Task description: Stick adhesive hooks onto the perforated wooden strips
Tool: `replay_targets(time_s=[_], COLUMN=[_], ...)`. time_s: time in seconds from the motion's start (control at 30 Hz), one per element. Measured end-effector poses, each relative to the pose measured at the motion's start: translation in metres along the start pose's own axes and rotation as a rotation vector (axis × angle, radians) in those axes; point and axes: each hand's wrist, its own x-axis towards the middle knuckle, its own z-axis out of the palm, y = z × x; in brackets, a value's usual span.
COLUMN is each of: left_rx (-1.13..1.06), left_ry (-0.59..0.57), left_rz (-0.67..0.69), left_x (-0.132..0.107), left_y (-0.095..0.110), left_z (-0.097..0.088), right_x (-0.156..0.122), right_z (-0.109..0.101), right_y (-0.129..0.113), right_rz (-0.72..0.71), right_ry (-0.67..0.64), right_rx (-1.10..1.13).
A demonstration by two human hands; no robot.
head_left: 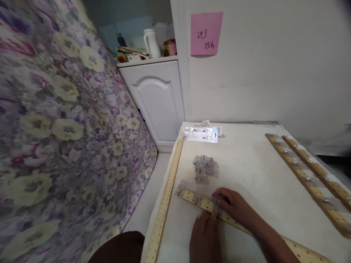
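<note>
Yellowish perforated strip (205, 205) lies aslant on the near part of the table (244, 157), clear hook pads sitting along its left end. Left hand (204, 235): fingertips at the strip's near edge. Right hand (234, 206): fingers bent over the far edge, by the same clear hook pad (216, 209). Pinching or just pressing it, can't tell for either hand.

Second perforated strip (164, 204) runs along the table's left edge, bare holes showing. Loose heap of hook pads (204, 170) just beyond the slanted strip. At right, two more strips side by side, left one (309, 180) and right one (316, 168), both carrying hooks.

Table's far edge: clear-fronted blister pack (200, 134), several metal hooks visible inside, more packaging under it.

Behind: cabinet (153, 98), door closed, contents hidden. Above it, in the niche: white jug (152, 44), opaque, can't see inside; pink container (172, 47), contents unreadable; dark bottle (120, 40). Pink note (207, 33) on the wall reads 243.
</note>
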Motion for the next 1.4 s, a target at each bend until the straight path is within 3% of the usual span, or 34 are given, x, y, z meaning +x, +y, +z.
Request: replay_targets(time_s=[0.5,0.8,1.07,1.2,1.4], left_rx=[0.237,0.113,0.136,0.147,0.071], left_ry=[-0.032,-0.065,-0.044,-0.089,-0.143], left_rz=[0.048,0.054,0.011,0.073,0.009], left_x=[-0.003,0.0,0.001,0.003,0.01], left_y=[-0.003,-0.006,-0.001,-0.003,0.001], left_z=[0.01,0.008,0.006,-0.001,-0.014], right_x=[-0.001,-0.001,0.001,0.002,0.004], right_z=[-0.001,0.001,0.006,0.007,0.008], right_y=[-0.001,0.002,0.007,0.01,0.01], right_rz=[0.007,0.047,0.102,0.124,0.126], right_ry=[0.02,0.01,0.032,0.049,0.037], right_rx=[0.001,0.014,0.06,0.103,0.116])
